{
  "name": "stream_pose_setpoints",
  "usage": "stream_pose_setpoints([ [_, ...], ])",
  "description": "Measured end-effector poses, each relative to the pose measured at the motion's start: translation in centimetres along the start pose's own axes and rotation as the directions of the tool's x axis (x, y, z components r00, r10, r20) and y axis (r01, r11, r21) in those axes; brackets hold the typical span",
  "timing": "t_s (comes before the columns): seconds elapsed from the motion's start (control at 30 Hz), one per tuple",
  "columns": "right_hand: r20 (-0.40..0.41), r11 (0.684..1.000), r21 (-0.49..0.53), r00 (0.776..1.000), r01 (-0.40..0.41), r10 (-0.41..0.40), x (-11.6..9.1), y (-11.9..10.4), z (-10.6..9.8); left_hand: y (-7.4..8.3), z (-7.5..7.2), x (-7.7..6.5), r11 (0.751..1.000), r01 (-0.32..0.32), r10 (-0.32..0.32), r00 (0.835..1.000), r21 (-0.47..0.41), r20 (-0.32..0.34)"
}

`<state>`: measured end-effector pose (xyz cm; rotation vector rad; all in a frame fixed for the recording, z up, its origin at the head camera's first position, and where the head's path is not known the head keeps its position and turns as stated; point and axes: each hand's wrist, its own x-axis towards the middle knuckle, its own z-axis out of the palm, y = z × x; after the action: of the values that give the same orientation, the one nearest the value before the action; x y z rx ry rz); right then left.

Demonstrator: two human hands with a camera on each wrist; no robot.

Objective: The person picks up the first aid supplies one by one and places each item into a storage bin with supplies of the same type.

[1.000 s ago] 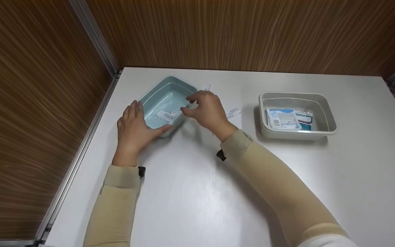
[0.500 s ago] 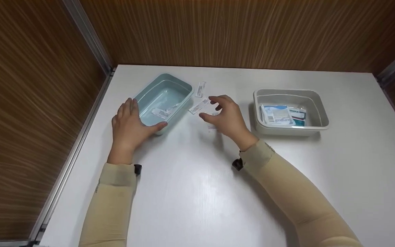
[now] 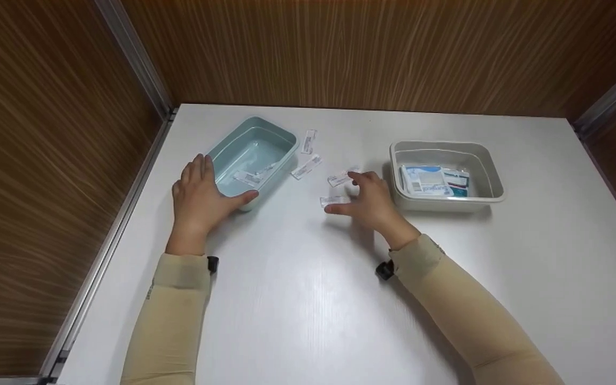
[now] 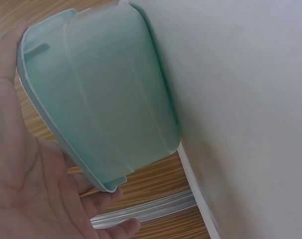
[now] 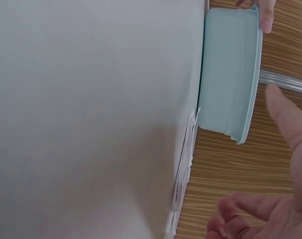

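Observation:
My left hand (image 3: 198,195) holds the near end of a pale teal plastic bin (image 3: 276,174), fingers along its left side and thumb at the rim on the right. In the left wrist view, the bin's end wall (image 4: 111,94) faces the camera beside my palm. Inside the bin lie narrow clear-and-white printed packets (image 3: 247,178). My right hand (image 3: 372,203), thumb and forefinger spread apart, is over two similar packets, an upper one (image 3: 340,177) and a lower one (image 3: 333,201), and holds nothing. Its palm partly hides them.
Two more narrow packets, a farther one (image 3: 309,141) and a nearer one (image 3: 306,167), lie right of the teal bin. A grey-beige bin (image 3: 447,205) with flat packs, one blue and white (image 3: 426,180), stands at the right. Wood-grain panels (image 3: 340,53) border the white table (image 3: 286,299).
My right hand has moved from over the teal bin rightward and toward me, to the packets on the table. My left hand has stayed on the teal bin.

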<state>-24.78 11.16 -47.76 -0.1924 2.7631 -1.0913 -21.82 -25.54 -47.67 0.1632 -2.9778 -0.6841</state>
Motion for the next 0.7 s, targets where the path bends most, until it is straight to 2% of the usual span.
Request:
stream_pose_setpoints([
  [0.2, 0.052, 0.997, -0.062, 0.997, -0.051, 0.054, 0.0, 1.5, -0.5, 0.0, 0.0, 0.1, 1.0, -0.004, 0.004, 1.0, -0.001, 0.0],
  [0.5, 0.127, 0.984, -0.176, 0.992, 0.017, 0.006, -0.3, 2.3, 0.0, -0.1, -0.1, 0.1, 1.0, -0.008, 0.008, 1.0, 0.0, 0.001],
  [0.7, 0.115, 0.976, -0.203, 0.992, 0.073, -0.051, -1.0, 1.9, 0.0, -0.2, 0.0, 0.2, 1.0, -0.013, 0.013, 1.0, 0.011, -0.001],
])
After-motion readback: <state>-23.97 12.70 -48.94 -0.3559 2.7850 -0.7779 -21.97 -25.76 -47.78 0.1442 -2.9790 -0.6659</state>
